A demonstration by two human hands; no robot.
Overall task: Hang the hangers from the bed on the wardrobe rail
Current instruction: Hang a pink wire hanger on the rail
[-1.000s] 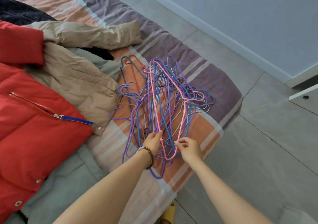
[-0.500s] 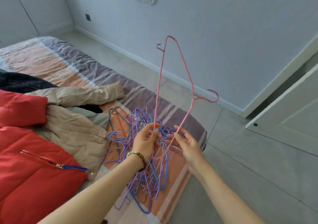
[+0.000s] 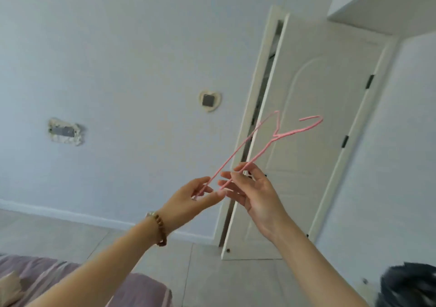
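A pink wire hanger (image 3: 262, 141) is held up in the air in front of the white door, its hook pointing up and to the right. My left hand (image 3: 191, 200), with a bead bracelet on the wrist, pinches the hanger's lower end. My right hand (image 3: 250, 188) pinches the wire just to the right of it, the other fingers spread. The pile of hangers and the wardrobe rail are out of view. Only a corner of the striped bed (image 3: 141, 287) shows at the bottom left.
A white door (image 3: 306, 141) stands ajar ahead, with a dark gap along its left side. The pale wall (image 3: 118, 58) carries a heart-shaped plate and a rough socket hole. Grey floor tiles (image 3: 212, 271) lie below. A dark blurred object (image 3: 410, 285) sits at the bottom right.
The view has swung up from the bed toward the wall and door. Both hands have lifted the pink hanger clear of the pile and tilted it to the right.
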